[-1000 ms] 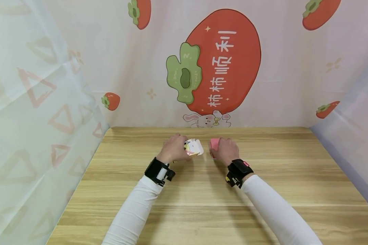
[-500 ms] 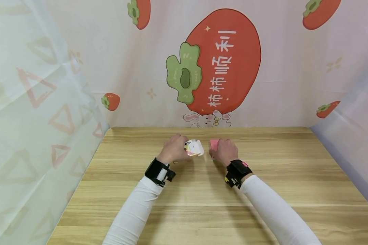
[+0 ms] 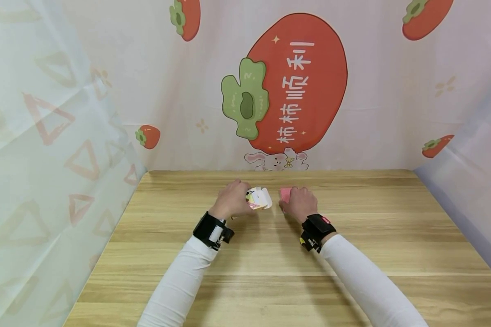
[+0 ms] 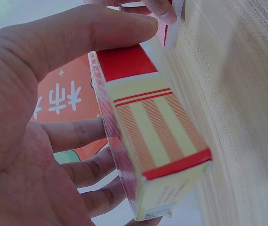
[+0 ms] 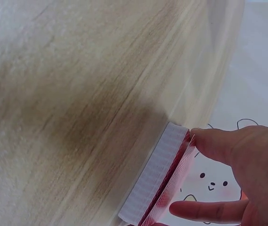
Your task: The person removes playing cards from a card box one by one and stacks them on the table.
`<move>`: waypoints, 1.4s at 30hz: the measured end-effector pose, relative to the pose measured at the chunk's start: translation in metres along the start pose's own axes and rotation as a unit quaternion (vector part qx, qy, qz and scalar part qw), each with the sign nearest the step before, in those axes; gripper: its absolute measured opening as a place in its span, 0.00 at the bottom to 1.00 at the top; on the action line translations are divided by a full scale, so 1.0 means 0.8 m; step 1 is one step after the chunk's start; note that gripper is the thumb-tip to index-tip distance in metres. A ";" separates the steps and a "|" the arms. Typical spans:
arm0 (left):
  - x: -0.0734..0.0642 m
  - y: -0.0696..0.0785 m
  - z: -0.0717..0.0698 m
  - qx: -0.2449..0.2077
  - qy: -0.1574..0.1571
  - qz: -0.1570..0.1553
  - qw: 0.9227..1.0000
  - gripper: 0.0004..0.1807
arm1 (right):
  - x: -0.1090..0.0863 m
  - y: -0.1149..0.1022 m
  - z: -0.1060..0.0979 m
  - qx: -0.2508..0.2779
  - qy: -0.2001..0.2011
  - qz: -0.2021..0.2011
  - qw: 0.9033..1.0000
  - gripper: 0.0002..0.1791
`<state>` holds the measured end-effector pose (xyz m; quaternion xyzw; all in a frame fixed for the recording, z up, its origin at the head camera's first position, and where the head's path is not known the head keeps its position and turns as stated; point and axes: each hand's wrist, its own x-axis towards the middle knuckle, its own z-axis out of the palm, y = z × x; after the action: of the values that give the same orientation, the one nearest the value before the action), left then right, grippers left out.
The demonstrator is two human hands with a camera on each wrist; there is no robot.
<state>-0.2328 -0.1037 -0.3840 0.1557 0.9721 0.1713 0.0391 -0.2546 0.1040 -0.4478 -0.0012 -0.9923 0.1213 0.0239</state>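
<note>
My left hand (image 3: 232, 199) grips a playing card box (image 4: 155, 127), thumb along one narrow side and fingers behind. Red, cream and striped print covers the box, and a barcode shows on its end. In the head view its white flap end (image 3: 263, 198) stands open towards the right. A short gap away, my right hand (image 3: 303, 203) holds a deck of playing cards (image 5: 159, 172) by its edges, close over the table. The cards have red patterned backs and white edges; the top card or cards sit slightly apart from the rest. Part of the deck is hidden under the hand.
The wooden table (image 3: 266, 272) reaches to a fabric backdrop (image 3: 376, 91) printed with persimmons and a rabbit. Patterned cloth (image 3: 37, 181) hangs at the left side. Both wrists wear black camera straps (image 3: 319, 226).
</note>
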 end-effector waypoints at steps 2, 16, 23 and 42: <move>0.000 0.000 0.000 0.000 0.001 0.001 1.000 0.38 | 0.000 0.000 0.000 0.000 -0.003 -0.002 1.000 0.26; 0.000 -0.001 0.000 -0.003 0.000 -0.004 1.000 0.38 | -0.002 -0.001 0.000 -0.006 0.000 -0.008 1.000 0.24; 0.000 -0.001 -0.001 -0.004 0.002 0.000 1.000 0.37 | -0.001 -0.001 0.000 -0.014 0.002 -0.012 1.000 0.25; -0.001 0.000 -0.001 -0.008 -0.002 0.010 1.000 0.33 | -0.003 0.002 0.000 -0.005 -0.012 0.008 1.000 0.28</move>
<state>-0.2320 -0.1043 -0.3837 0.1653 0.9690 0.1793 0.0401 -0.2521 0.1055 -0.4485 -0.0077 -0.9930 0.1170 0.0108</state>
